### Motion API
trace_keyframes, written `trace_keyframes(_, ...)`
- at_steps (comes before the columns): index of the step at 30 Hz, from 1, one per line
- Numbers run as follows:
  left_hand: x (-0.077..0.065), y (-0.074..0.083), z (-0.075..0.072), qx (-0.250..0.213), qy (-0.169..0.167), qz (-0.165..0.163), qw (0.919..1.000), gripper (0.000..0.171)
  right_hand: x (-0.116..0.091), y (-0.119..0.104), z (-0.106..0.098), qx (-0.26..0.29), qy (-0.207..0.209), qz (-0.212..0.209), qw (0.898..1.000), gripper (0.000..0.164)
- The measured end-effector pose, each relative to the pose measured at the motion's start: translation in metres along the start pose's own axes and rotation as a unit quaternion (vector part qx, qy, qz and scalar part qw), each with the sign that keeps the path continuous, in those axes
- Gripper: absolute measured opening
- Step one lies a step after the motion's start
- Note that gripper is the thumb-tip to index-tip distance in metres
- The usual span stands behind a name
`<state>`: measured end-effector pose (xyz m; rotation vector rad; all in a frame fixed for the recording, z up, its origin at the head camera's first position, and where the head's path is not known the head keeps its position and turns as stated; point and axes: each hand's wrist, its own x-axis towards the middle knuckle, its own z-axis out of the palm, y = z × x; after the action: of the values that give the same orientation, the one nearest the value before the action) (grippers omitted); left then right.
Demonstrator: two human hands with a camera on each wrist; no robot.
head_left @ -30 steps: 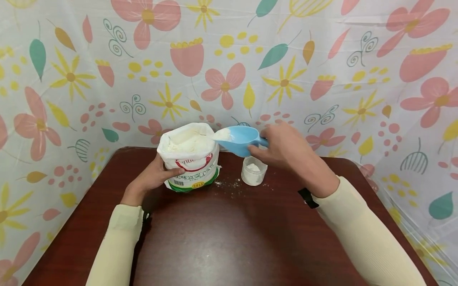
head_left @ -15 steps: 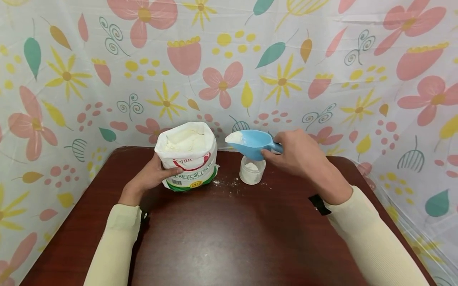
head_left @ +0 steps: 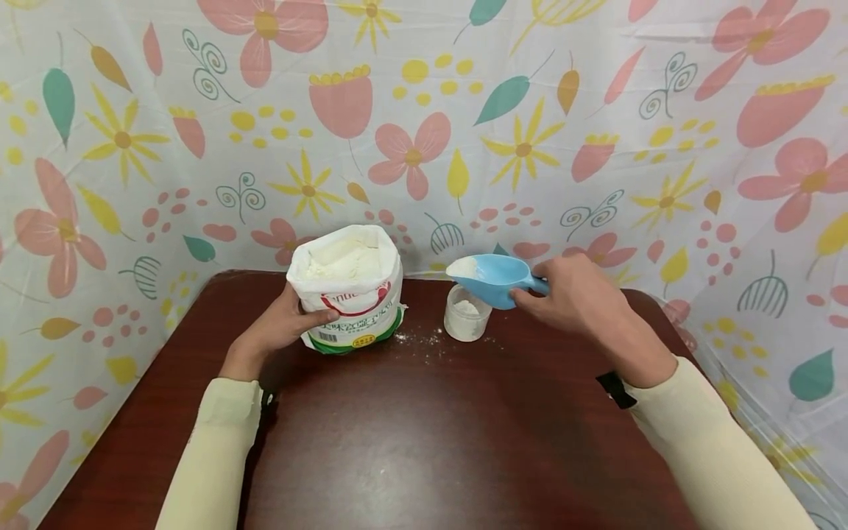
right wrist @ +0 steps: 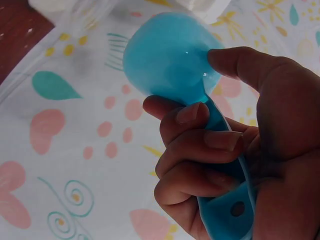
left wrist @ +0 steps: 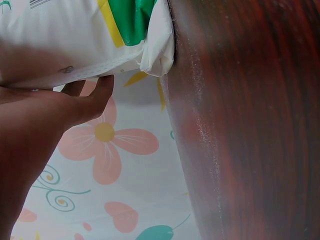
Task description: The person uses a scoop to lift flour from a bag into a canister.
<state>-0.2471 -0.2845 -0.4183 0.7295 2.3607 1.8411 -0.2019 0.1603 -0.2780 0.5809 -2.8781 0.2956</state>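
An open white bag of flour (head_left: 358, 313), printed in red and green, stands at the back of the table. My left hand (head_left: 274, 327) grips its left side, thumb across the front; the left wrist view shows that hand (left wrist: 60, 107) against the bag (left wrist: 65, 55). My right hand (head_left: 573, 294) holds a light blue scoop (head_left: 500, 276) by the handle, white powder at its tip. The scoop hangs above a small clear jar (head_left: 466, 327) that has white powder inside. In the right wrist view, curled fingers (right wrist: 185, 145) wrap the scoop's handle (right wrist: 227, 215).
White powder (head_left: 427, 340) is scattered on the dark red-brown table (head_left: 397, 427) between bag and jar. A flower-printed curtain (head_left: 411, 88) hangs directly behind the table's back edge.
My right hand has carried the scoop of powder rightward, away from the bag's mouth and over the jar, lowering it slightly. The left hand and the bag keep their place.
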Motion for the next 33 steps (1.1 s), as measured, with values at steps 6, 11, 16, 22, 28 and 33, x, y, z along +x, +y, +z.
trace_keyframes(6, -0.002, 0.009, 0.001, -0.009, -0.008, 0.005, 0.9999, 0.111, -0.005, 0.013, 0.003, -0.006, -0.018, 0.021, 1.000, 0.047)
trace_keyframes(11, -0.001, -0.002, -0.001, 0.003, -0.003, 0.005, 1.0000, 0.110, -0.010, 0.018, 0.004, -0.016, -0.027, 0.039, 0.999, 0.045)
trace_keyframes(16, 0.002, -0.008, -0.002, 0.006, -0.001, 0.001, 1.0000, 0.110, -0.015, 0.023, 0.007, -0.029, -0.021, 0.035, 0.999, 0.046)
trace_keyframes(22, 0.002, -0.008, -0.003, 0.008, -0.003, 0.004, 1.0000, 0.111, -0.017, 0.028, 0.012, -0.042, -0.011, 0.020, 0.999, 0.050)
trace_keyframes(28, 0.002, -0.007, -0.003, 0.005, -0.003, 0.006, 1.0000, 0.111, -0.018, 0.031, 0.014, -0.053, -0.030, 0.028, 0.998, 0.049)
trace_keyframes(33, 0.002, -0.006, -0.003, 0.002, -0.002, 0.002, 1.0000, 0.111, -0.018, 0.030, 0.014, -0.063, -0.045, 0.034, 0.996, 0.049)
